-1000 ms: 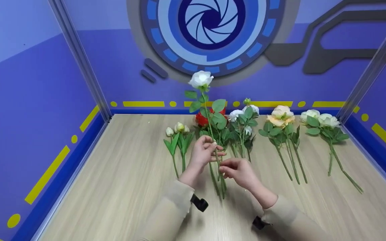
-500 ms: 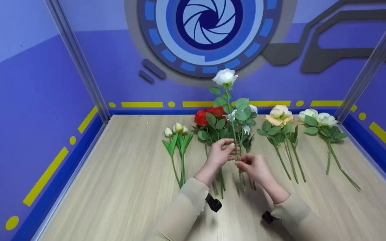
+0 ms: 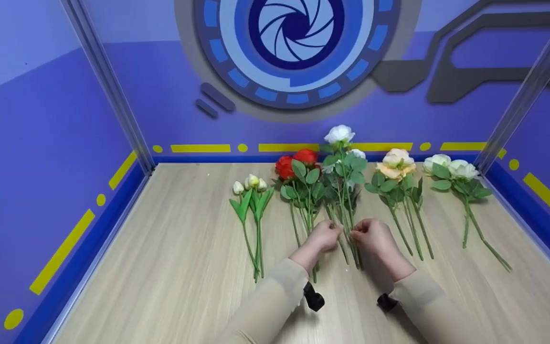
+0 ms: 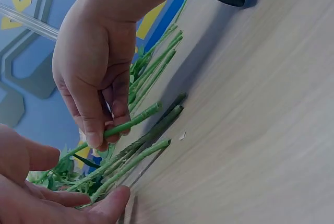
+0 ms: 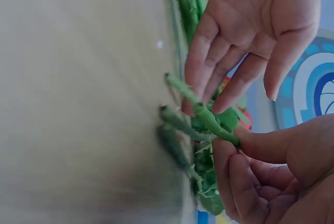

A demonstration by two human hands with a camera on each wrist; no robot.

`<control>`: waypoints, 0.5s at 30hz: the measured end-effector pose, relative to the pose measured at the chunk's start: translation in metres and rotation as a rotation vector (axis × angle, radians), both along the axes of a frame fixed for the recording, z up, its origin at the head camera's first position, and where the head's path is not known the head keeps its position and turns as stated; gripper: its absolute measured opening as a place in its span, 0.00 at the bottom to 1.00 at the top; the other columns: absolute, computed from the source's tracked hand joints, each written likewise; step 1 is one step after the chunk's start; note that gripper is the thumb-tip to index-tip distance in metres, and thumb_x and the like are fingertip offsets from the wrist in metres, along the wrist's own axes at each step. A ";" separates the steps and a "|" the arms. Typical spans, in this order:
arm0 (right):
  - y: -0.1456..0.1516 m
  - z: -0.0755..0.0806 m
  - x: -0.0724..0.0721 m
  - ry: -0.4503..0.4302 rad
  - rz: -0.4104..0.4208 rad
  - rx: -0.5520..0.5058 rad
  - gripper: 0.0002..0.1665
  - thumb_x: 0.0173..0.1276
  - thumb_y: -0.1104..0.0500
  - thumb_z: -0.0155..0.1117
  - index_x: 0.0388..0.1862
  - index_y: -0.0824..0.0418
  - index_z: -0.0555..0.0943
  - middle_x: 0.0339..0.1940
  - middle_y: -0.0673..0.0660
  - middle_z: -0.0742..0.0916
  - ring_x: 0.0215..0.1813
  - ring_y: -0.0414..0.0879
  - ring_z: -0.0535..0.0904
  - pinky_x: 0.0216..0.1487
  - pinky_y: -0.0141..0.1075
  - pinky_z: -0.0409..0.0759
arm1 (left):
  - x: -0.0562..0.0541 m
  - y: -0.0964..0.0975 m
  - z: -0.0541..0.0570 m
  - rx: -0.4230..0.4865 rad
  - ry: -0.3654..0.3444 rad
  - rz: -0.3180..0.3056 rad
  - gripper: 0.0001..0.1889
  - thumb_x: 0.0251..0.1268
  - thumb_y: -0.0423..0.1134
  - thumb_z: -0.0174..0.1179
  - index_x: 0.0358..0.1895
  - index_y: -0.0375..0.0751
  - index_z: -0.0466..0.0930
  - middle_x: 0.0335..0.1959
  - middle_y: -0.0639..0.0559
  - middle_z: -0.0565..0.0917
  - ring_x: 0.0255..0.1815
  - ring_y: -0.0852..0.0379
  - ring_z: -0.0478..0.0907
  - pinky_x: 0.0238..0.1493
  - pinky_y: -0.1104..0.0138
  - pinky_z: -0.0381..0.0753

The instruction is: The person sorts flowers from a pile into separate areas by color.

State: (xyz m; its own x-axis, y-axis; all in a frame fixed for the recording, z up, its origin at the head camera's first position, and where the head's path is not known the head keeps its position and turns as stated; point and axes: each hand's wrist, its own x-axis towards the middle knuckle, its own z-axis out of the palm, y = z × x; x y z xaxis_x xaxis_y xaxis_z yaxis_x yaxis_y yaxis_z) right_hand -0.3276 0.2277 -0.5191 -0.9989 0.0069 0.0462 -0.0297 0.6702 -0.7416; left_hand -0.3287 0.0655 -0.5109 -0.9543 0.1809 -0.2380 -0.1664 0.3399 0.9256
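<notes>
A white rose [image 3: 339, 135] on a long green stem slants low over the white rose bunch, overlapping it in the head view. My right hand [image 3: 375, 236] pinches its stem [image 5: 213, 122] between thumb and fingertips, close to the cut end. On the other side of the stems is my left hand [image 3: 325, 236]; the right wrist view shows its fingers [image 5: 203, 62] extended, with nothing gripped. Under the held stem, other stems of the bunch [image 4: 151, 135] lie on the wooden table. The bunch's lower white blooms [image 3: 357, 154] are partly hidden by leaves.
Cream tulips [image 3: 252, 181] and red flowers [image 3: 296, 162] lie to the left on the table [image 3: 174, 239]. To the right are peach flowers [image 3: 396, 163] and a pale green-white bunch [image 3: 461, 169]. Blue-purple panels [image 3: 237, 129] stand at the back and sides.
The white rose has moved right from above the red flowers, then sunk onto the white bunch. Both hands have moved right with it, and the left hand has come down away from its stem.
</notes>
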 end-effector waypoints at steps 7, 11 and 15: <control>-0.001 -0.003 -0.002 -0.054 0.023 -0.006 0.07 0.67 0.66 0.69 0.39 0.70 0.84 0.28 0.59 0.88 0.23 0.41 0.82 0.26 0.33 0.80 | 0.000 0.003 -0.004 0.132 -0.119 -0.002 0.24 0.83 0.39 0.49 0.74 0.30 0.67 0.50 0.39 0.85 0.40 0.54 0.82 0.45 0.62 0.87; -0.002 -0.002 -0.002 -0.070 0.055 0.044 0.07 0.67 0.65 0.69 0.39 0.70 0.84 0.25 0.59 0.89 0.21 0.41 0.83 0.25 0.32 0.80 | 0.000 0.003 -0.005 0.138 -0.122 -0.005 0.23 0.82 0.38 0.50 0.72 0.30 0.70 0.41 0.41 0.86 0.33 0.58 0.79 0.40 0.64 0.86; -0.001 -0.001 -0.002 -0.044 0.060 0.111 0.10 0.66 0.63 0.69 0.40 0.71 0.84 0.24 0.58 0.89 0.20 0.41 0.82 0.24 0.32 0.78 | -0.001 0.001 -0.005 0.159 -0.125 -0.019 0.23 0.82 0.37 0.49 0.73 0.30 0.69 0.39 0.44 0.85 0.32 0.59 0.78 0.35 0.68 0.82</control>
State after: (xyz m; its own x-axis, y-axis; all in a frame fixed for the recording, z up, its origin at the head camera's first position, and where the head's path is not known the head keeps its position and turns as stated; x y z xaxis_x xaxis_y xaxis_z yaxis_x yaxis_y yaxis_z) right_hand -0.3295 0.2266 -0.5198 -0.9985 -0.0552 -0.0006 -0.0409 0.7462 -0.6645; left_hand -0.3292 0.0668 -0.5161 -0.9153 0.2431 -0.3211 -0.2780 0.1956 0.9404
